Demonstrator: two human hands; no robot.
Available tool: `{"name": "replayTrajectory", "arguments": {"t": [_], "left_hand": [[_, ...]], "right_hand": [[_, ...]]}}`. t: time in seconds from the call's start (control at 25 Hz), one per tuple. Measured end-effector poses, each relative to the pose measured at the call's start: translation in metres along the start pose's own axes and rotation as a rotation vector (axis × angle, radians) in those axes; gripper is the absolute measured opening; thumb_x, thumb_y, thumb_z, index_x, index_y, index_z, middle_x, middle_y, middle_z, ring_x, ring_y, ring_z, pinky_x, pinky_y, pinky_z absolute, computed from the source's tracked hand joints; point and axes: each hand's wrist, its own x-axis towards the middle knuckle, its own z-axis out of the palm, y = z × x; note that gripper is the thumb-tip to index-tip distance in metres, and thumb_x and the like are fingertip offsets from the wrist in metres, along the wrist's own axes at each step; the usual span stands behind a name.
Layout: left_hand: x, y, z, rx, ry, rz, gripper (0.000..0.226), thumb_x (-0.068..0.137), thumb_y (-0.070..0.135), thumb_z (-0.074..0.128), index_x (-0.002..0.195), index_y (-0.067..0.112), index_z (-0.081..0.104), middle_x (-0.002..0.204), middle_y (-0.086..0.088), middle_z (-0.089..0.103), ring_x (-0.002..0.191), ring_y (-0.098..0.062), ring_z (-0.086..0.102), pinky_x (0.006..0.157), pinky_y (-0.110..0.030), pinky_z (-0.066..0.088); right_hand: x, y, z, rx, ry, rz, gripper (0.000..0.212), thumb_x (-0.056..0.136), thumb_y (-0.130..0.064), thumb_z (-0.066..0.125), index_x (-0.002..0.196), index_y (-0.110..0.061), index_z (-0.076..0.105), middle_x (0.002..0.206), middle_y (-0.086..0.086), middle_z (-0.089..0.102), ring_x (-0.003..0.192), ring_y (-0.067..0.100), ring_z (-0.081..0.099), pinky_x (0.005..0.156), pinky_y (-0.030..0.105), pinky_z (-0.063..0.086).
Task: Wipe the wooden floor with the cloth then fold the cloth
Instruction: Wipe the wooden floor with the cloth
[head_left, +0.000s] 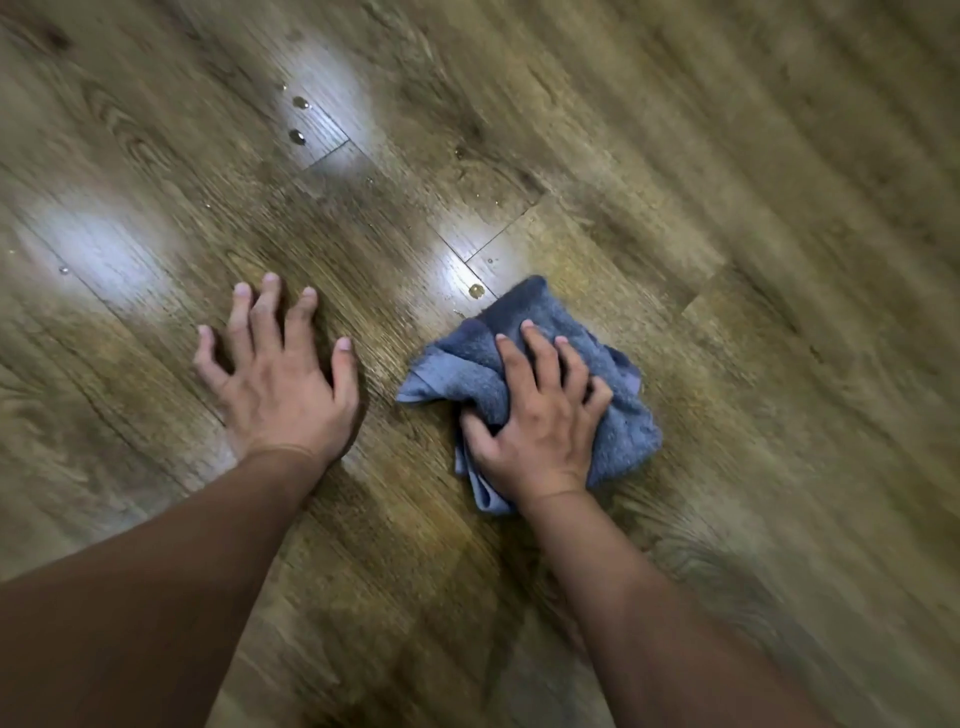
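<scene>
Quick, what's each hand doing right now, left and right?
Left hand: open, fingers spread, flat on the floor, holding nothing.
Right hand: fingers curled on the bunched cloth, pressing it to the floor.

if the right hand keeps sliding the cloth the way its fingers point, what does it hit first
Probably the water droplet just past the far edge of the blue cloth that the right hand grips on the wooden floor; beyond it, only more small drops.
</scene>
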Motion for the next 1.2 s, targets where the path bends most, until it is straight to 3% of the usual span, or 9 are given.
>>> {"name": "replayTrajectory", "arguments": {"t": [0.16,0.36,0.56,0.84,1.2], "left_hand": [[0.000,0.000,0.000,-0.002,0.008,0.012,0.058,0.093,0.048,0.041,0.143,0.020,0.048,0.161,-0.006,0.032,0.153,-0.025,0.017,0.118,-0.060,0.011],[0.001,-0.002,0.005,0.046,0.030,0.005,0.057,0.092,0.048,0.044,0.143,0.022,0.049,0.161,-0.005,0.033,0.153,-0.024,0.019,0.119,-0.057,0.011],[0.002,-0.001,0.005,0.093,0.016,0.008,0.058,0.093,0.049,0.041,0.144,0.022,0.048,0.161,-0.005,0.033,0.154,-0.025,0.019,0.118,-0.057,0.012],[0.002,0.002,0.003,0.095,0.013,0.005,0.057,0.093,0.047,0.041,0.143,0.020,0.049,0.161,-0.005,0.033,0.153,-0.025,0.019,0.118,-0.058,0.013],[0.003,0.000,0.005,0.089,0.044,0.010,0.059,0.091,0.046,0.044,0.143,0.020,0.050,0.160,-0.007,0.036,0.152,-0.027,0.023,0.117,-0.056,0.014]], "right_hand": [[0.062,0.020,-0.001,-0.030,-0.023,-0.122,0.079,0.069,-0.067,0.047,0.139,-0.032,0.050,0.151,-0.006,0.043,0.133,0.029,0.037,0.099,0.052,0.028],[0.198,0.031,0.008,-0.016,0.184,0.122,0.060,0.077,-0.063,0.043,0.123,-0.027,0.055,0.141,-0.003,0.051,0.125,0.032,0.044,0.096,0.053,0.028],[0.251,0.036,0.006,-0.029,0.181,0.167,0.064,0.078,-0.062,0.040,0.128,-0.023,0.051,0.141,0.000,0.050,0.127,0.034,0.042,0.102,0.058,0.024],[0.208,0.025,-0.002,-0.024,0.077,0.030,0.064,0.078,-0.060,0.048,0.133,-0.026,0.051,0.151,-0.005,0.045,0.125,0.034,0.042,0.098,0.052,0.028],[-0.021,-0.015,-0.005,-0.025,-0.106,-0.280,0.083,0.067,-0.062,0.054,0.142,-0.027,0.048,0.157,-0.004,0.039,0.130,0.029,0.043,0.095,0.046,0.029]]}}
